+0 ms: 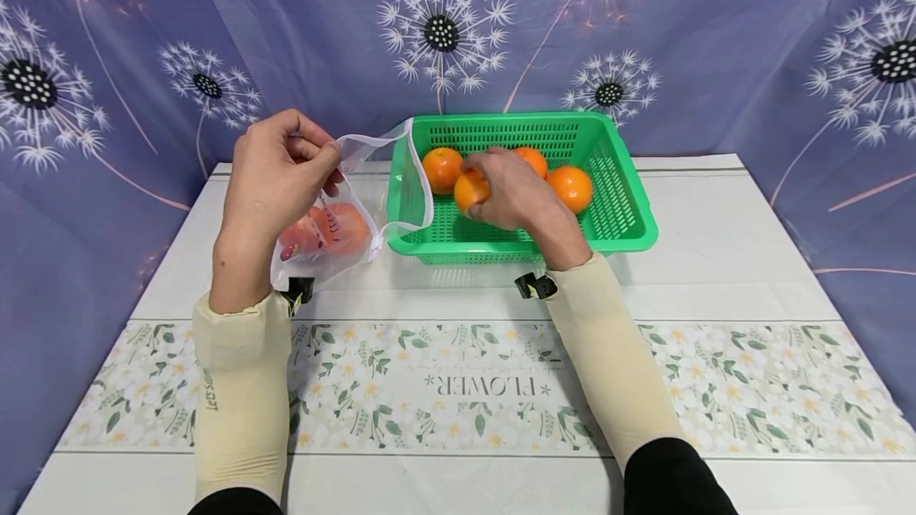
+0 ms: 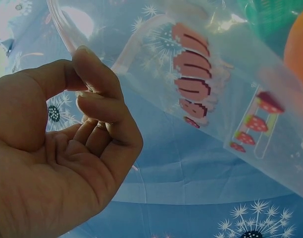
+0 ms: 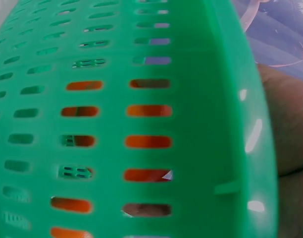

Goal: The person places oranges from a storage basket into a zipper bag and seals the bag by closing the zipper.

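My left hand [image 1: 279, 173] pinches the rim of a clear zip bag [image 2: 161, 74] between thumb and fingers, holding its mouth apart toward the basket. Printed strawberries and pink lettering show on the bag, and orange fruit [image 1: 347, 227] lies inside it. Over the green basket [image 1: 637, 213], my right hand [image 1: 511, 191] grips an orange [image 1: 471, 191] with its fingers and thumb. Other oranges [image 1: 570, 188] sit around that hand in the basket. In the right wrist view the basket wall [image 3: 191, 124] hides most of the right hand.
A white table [image 1: 730, 261] carries a floral strip with the word FLOWER across its front half. Behind and at both sides hangs a purple cloth [image 1: 322, 22] with dandelion prints. The bag's mouth overlaps the basket's left end.
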Action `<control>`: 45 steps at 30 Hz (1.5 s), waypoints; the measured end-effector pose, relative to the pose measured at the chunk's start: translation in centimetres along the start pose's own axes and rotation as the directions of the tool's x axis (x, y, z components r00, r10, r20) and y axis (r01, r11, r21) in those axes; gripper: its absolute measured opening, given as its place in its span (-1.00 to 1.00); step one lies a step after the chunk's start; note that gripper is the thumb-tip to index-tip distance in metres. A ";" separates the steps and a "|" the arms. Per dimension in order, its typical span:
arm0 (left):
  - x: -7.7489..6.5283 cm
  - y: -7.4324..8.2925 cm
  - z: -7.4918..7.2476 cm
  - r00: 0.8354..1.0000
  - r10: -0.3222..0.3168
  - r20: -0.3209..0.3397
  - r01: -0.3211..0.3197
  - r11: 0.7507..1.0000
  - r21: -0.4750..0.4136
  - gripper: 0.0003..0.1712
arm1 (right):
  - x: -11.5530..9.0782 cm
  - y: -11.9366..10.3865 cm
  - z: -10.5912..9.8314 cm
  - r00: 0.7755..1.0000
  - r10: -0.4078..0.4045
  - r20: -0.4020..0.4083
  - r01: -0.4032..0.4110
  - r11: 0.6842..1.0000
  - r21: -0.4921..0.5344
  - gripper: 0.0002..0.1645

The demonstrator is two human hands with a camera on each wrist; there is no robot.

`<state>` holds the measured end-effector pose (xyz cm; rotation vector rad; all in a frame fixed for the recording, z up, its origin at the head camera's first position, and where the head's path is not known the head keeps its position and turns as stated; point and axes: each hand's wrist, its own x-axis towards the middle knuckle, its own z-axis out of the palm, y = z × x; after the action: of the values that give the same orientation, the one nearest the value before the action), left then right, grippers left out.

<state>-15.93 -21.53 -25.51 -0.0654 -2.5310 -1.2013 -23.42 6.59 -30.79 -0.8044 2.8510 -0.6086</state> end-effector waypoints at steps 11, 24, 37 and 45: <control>0.0 -0.3 0.1 1.000 -0.003 -0.007 0.003 1.000 -0.002 -0.86 | -0.7 -0.9 -0.5 0.999 -0.017 -0.046 0.017 1.000 0.008 -0.22; -0.1 -0.2 -0.2 1.000 0.004 -0.005 -0.004 1.000 0.014 -0.87 | -1.7 -2.1 -1.2 0.989 -0.080 -0.124 0.081 0.997 0.002 -0.26; 0.0 0.0 0.0 1.000 -0.004 -0.004 0.004 1.000 0.015 -0.85 | -3.1 -3.5 -2.3 0.980 -0.104 -0.172 0.109 0.994 0.018 -0.22; 0.1 0.0 0.1 1.000 -0.004 -0.009 0.004 1.000 0.004 -0.85 | -3.3 -3.9 -2.3 0.954 -0.173 -0.246 0.185 0.983 0.025 -0.23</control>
<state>-16.02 -21.52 -25.55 -0.0545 -2.5269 -1.1954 -19.22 6.13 -27.05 -1.0570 2.9856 -0.8501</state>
